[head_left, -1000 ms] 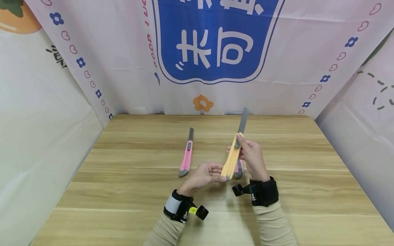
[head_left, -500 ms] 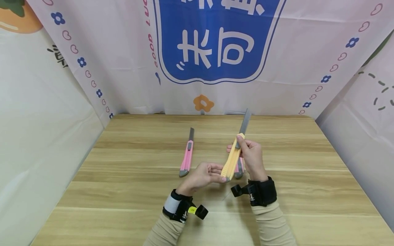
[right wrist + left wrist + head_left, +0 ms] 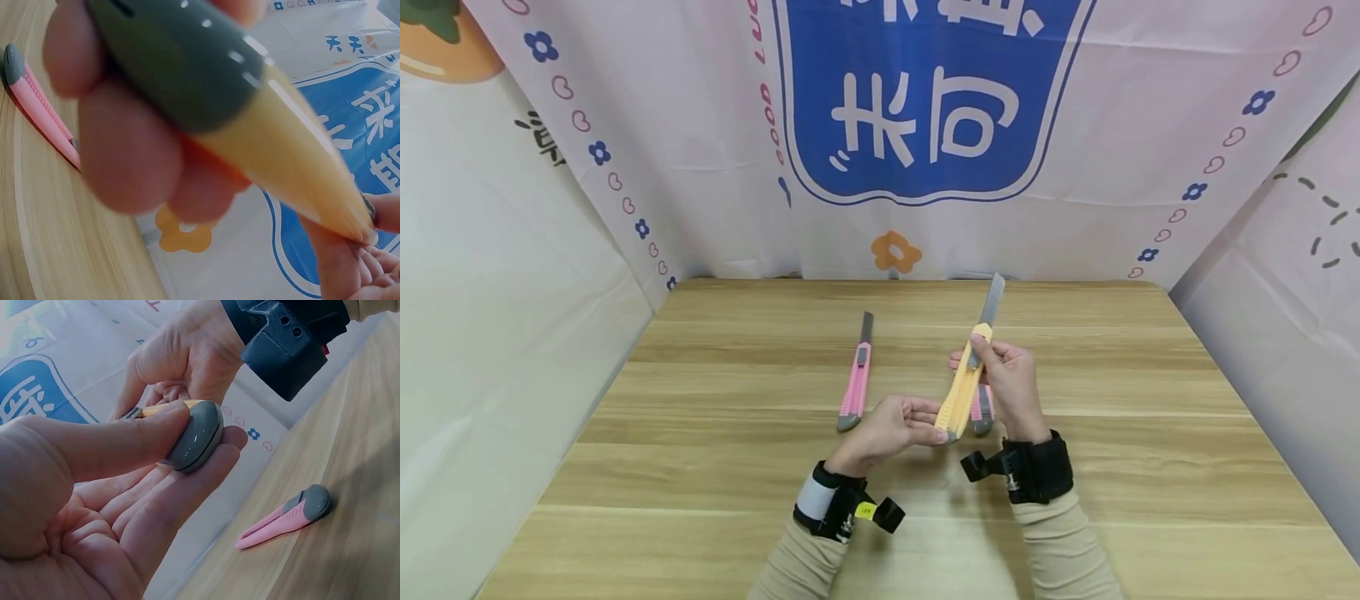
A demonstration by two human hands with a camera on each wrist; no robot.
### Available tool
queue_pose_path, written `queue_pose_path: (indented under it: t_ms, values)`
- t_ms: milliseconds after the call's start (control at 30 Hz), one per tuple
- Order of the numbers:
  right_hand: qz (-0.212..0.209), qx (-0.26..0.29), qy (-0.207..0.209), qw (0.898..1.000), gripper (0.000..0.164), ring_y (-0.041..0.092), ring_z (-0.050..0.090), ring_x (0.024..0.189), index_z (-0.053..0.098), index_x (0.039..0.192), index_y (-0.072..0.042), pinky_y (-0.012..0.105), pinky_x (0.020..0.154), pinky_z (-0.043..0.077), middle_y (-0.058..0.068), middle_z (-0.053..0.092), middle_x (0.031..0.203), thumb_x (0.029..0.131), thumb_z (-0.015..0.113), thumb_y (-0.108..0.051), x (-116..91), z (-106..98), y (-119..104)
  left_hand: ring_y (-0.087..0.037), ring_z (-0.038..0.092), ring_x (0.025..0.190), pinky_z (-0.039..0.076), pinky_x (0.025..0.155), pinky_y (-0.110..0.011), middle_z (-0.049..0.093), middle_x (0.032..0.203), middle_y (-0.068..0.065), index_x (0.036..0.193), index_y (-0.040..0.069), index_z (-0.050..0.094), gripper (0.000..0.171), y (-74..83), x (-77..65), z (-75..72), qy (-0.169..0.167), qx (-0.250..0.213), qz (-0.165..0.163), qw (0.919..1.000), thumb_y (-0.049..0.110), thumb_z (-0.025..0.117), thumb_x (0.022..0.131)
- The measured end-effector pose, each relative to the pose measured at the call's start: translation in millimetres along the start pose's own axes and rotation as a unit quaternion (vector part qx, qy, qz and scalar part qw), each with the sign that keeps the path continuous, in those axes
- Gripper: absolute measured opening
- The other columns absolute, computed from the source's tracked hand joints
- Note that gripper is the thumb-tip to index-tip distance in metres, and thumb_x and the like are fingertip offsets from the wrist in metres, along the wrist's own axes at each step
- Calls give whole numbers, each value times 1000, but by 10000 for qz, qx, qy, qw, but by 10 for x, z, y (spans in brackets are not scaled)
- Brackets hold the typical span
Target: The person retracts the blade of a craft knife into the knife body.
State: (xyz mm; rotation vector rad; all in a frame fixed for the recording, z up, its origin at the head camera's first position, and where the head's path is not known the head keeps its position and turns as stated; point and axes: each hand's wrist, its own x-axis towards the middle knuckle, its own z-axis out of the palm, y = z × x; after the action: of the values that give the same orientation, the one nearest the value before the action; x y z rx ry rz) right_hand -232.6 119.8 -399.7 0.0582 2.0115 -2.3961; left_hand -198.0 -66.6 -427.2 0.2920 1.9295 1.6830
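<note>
A yellow utility knife is held up over the table between both hands, its grey blade sticking out of the far end. My left hand pinches its grey rear end between thumb and fingers. Higher up the handle, my right hand grips it, thumb at the slider and fingers behind. In the right wrist view, the rear end fills the near foreground. One pink utility knife lies left of the hands, its blade extended. Another pink utility knife lies partly hidden behind the yellow one.
The wooden table reaches back to a white printed cloth hanging behind it, with more cloth at both sides. Each wrist wears a black camera strap.
My right thumb and the slider have moved down the handle toward the rear end. Less blade sticks out of the yellow knife than before. The pink knives have not moved.
</note>
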Motion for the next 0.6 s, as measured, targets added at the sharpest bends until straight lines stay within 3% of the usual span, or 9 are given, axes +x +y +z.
queue_pose_path:
  t_ms: [200,600]
  values:
    - [-134,-22,-92,9999,42,11,75,74,57,114,16,27,72,62,-2,77,77,98,55,-23,-8,-15,-1,-15,71,97,60,86,-28,70,114,-20,126,-3,59,42,4,-1,-4,-62,-33,6,10000,5,68,86]
    - [-144,99,-210,9996,31,8,74,71,61,107,9,25,69,62,-8,76,71,98,55,-19,-14,-32,-18,-16,71,97,60,89,-33,71,113,-20,125,-2,60,40,1,9,9,-110,-18,35,9999,5,68,86]
